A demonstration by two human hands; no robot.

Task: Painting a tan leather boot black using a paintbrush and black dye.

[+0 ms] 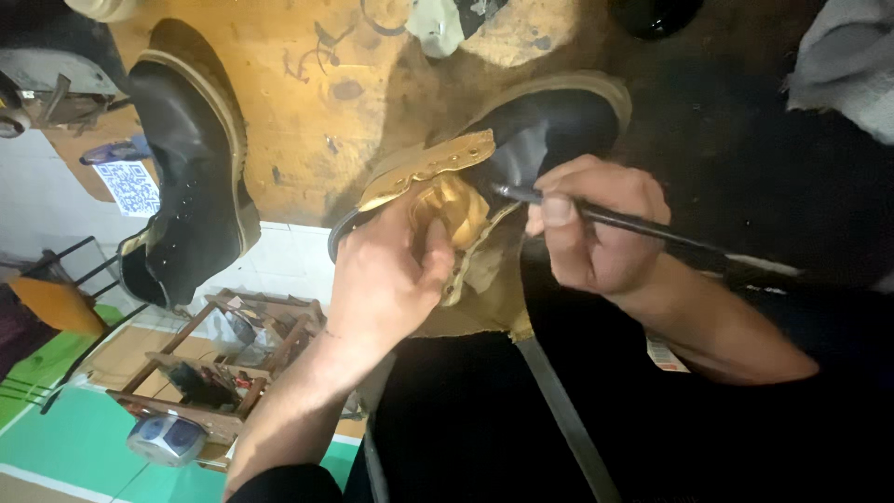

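Black boot (549, 126) with tan sole lying on the lap, toe pointing away, at the edge of the stained wooden bench (307, 102). Left hand (391, 275) is gripping and spreading the tan lining at the boot's opening. Right hand (596, 228) is closed around a thin dark tool (643, 225), its tip pressing in beside the eyelet flap (tip itself unclear). Work looks mid-way: opening still pulled apart, no laces. A second black boot (191, 158) is resting on the bench, well apart.

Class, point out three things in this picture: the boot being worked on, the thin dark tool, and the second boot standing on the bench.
Boot being worked on (559, 116), head view, on its black toe.
Thin dark tool (652, 230), head view, on its shaft.
Second boot (182, 158), head view, on its black side.
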